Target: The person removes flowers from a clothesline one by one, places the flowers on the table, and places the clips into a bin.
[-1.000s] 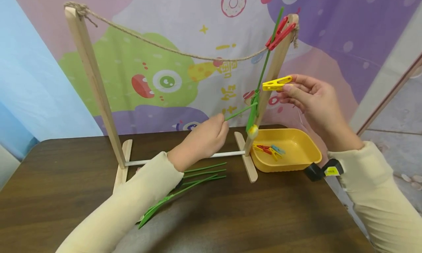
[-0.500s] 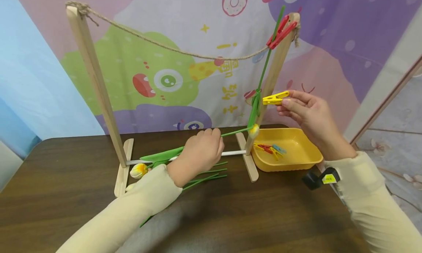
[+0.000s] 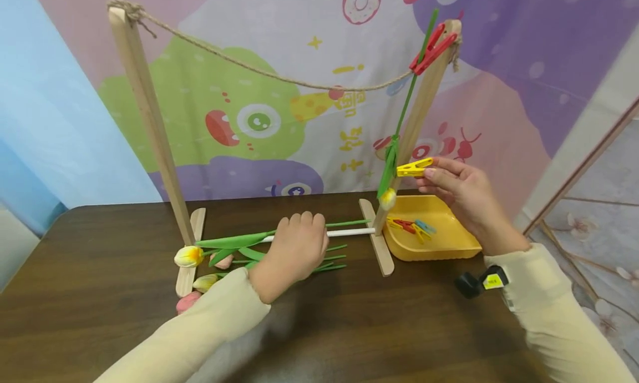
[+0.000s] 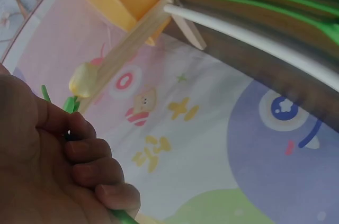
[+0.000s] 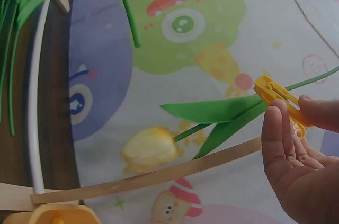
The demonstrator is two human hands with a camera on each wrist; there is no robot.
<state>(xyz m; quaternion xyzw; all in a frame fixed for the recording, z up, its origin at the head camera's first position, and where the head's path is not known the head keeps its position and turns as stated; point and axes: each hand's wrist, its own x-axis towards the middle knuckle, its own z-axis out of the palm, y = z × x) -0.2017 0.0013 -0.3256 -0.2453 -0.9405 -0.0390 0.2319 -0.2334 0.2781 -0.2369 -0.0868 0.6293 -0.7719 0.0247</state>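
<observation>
My left hand grips the green stem of an artificial tulip; its yellow-orange bloom points left, near the left post's foot. The stem's end sticks out of that hand in the right wrist view. My right hand pinches a yellow clothespin between thumb and fingers, beside a hanging tulip. That tulip, with a pale yellow bloom, hangs head down by its stem from a red clothespin at the rope's right end. Below my left hand lie more tulips, among them a pink bloom.
A sagging rope joins two wooden posts, the left one and the right one. A white rod links their feet. A yellow basin with several clothespins stands right of the frame on the brown table.
My left hand has moved down and slightly left, and the tulip it grips has come into view, lying nearly level. My right hand has come lower with the yellow clothespin.
</observation>
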